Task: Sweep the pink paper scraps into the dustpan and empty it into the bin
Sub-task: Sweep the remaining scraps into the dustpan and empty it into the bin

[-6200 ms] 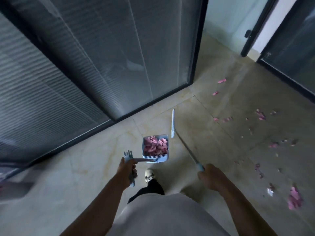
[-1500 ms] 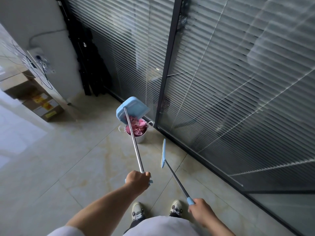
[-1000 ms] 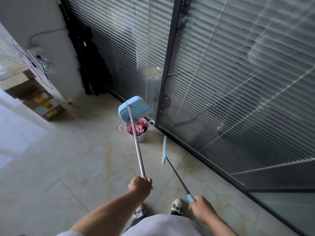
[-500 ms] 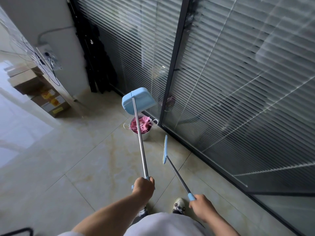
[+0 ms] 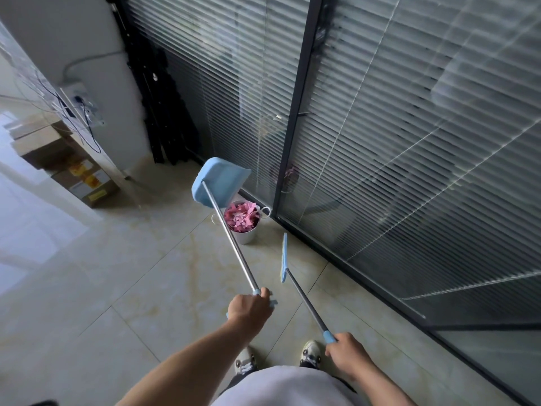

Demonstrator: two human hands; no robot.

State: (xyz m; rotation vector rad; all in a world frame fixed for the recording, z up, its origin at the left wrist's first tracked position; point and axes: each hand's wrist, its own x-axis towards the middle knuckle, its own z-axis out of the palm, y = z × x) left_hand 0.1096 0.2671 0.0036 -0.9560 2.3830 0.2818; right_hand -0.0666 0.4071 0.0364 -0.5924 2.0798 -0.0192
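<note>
A small white bin stands on the floor by the glass partition, heaped with pink paper scraps. The light blue dustpan hangs tipped above and slightly behind the bin, its underside toward me. My left hand grips the lower end of the dustpan's long metal handle. My right hand grips the blue end of the broom handle. The thin blue broom head stands on the floor just right of the bin.
A glass partition with slatted blinds and a black frame runs along the right. Folded black stands lean in the far corner. Cardboard boxes and a wall socket with cables sit at the left. My shoes are below.
The dustpan, full of scraps at first, was carried to the bin and tipped over it. In the last second it has lifted higher above the bin; the broom stayed beside it.
</note>
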